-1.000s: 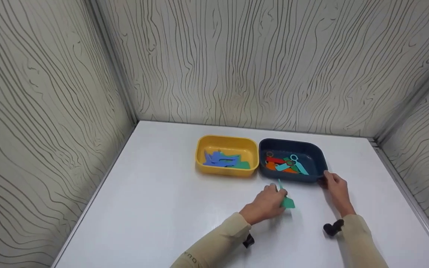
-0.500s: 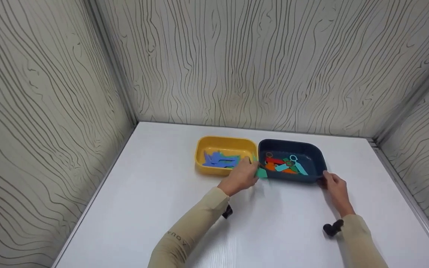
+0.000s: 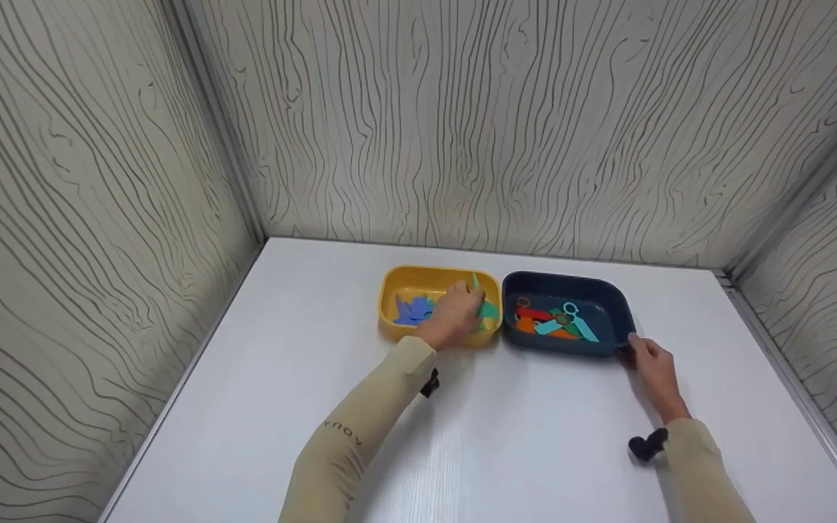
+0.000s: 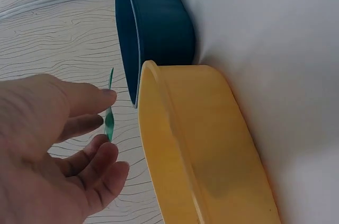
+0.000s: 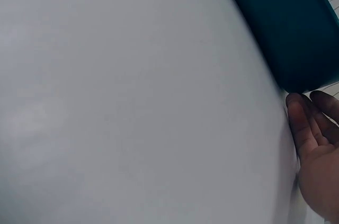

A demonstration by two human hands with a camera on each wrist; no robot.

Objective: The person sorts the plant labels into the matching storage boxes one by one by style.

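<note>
My left hand (image 3: 455, 316) is over the right part of a yellow plastic bin (image 3: 440, 272). It pinches a thin, flat green piece (image 4: 109, 121), seen edge-on in the left wrist view, with a pointed tip and a wider body. Flat blue pieces (image 3: 413, 311) and some green lie in the yellow bin, partly hidden by the hand. My right hand (image 3: 656, 370) touches the near right corner of a navy bin (image 3: 615, 312) with its fingertips. In the right wrist view, those fingers (image 5: 300, 123) rest against the bin's outer wall, low near the table.
The navy bin stands close against the yellow one and holds several flat tags with rings, among them a red tag (image 3: 535, 314), a light blue tag (image 3: 584, 328) and orange ones. The white table (image 3: 520, 436) is bounded by wood-patterned panels (image 3: 462, 145) at back and sides.
My left hand has carried the green piece from the table in front of the navy bin, leftward and away from me, to over the yellow bin. The right hand stays at the navy bin's corner.
</note>
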